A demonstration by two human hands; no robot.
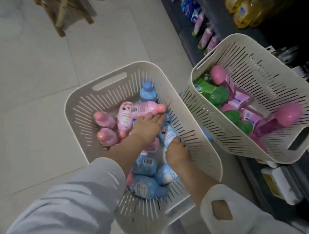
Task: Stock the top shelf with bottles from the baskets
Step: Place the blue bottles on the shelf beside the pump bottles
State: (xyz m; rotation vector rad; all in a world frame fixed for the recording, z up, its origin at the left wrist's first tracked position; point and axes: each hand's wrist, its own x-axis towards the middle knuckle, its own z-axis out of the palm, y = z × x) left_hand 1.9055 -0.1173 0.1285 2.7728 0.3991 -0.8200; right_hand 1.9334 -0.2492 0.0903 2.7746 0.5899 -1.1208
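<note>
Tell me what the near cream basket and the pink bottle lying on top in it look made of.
Cream slotted basket: moulded plastic, matte; cut slots, moulded handle hole. Pink capped bottle: glossy plastic probably; shine on cap, printed barcode label.

pink bottle (141, 108) label too blurred, no text legible

The person wears a long-sleeved top of pale grey cloth. The left sleeve (65, 200) shows soft folds; the right sleeve (246, 217) has one diamond-shaped opening (222, 210) (bare arm shows through it).
</note>
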